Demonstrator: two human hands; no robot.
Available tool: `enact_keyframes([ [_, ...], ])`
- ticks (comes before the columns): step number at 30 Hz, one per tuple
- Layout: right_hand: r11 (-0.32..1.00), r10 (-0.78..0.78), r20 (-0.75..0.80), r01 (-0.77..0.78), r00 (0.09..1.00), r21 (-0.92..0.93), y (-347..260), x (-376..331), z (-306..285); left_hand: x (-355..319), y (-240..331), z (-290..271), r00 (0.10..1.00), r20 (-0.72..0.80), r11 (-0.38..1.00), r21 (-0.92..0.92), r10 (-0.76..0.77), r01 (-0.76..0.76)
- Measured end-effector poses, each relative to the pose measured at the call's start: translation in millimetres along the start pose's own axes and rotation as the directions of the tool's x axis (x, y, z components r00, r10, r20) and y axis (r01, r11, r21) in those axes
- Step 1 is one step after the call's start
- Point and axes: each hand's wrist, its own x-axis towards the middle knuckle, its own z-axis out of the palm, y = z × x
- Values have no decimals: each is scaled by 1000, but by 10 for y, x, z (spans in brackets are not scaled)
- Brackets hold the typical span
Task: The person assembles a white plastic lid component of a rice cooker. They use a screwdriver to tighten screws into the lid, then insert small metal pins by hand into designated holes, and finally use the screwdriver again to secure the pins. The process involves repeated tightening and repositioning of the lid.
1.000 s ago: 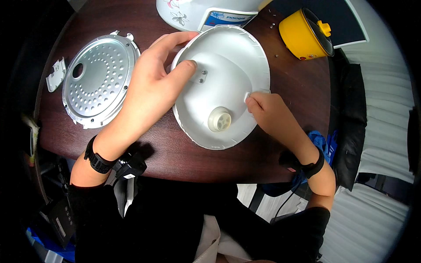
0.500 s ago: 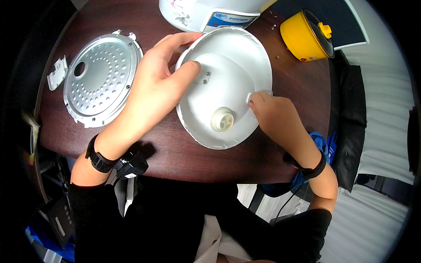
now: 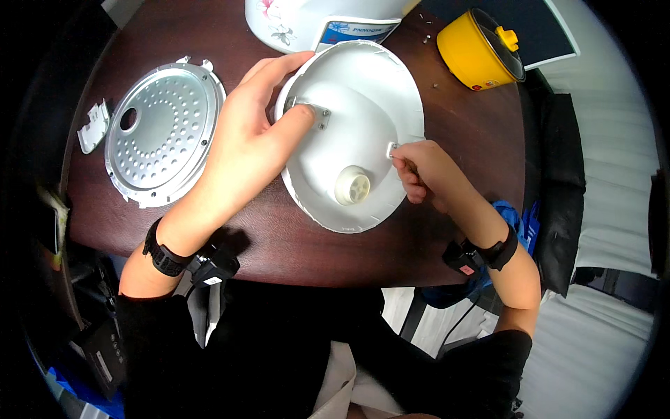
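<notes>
Fingers of the left hand have slid from the rim onto the small metal bracket inside the white lid shell, pinning it there. The right hand pinches a small metal clip at the rim. The shell lies inverted on the dark counter, glossy, with a round cream hub near its middle.
</notes>
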Motion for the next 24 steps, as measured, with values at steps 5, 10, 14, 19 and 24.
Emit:
enact_keyframes([
  [5,706,-435,-55,303,899,-641,19,-127,-35,27,11,8,999,24,997,-60,-36,38],
  [10,-62,-750,260,326,609,-943,95,-193,-58,18,1,2,999,16,998,-47,-32,33],
  [14,-264,-714,413,330,565,-906,102,-130,-74,21,-1,9,999,15,995,-83,-47,48],
  [19,-311,-686,436,308,582,-899,131,-154,26,12,18,-4,998,29,997,-52,-52,53],
  [24,-152,-759,347,367,552,-918,180,-57,49,-14,40,11,997,8,992,-104,-72,72],
])
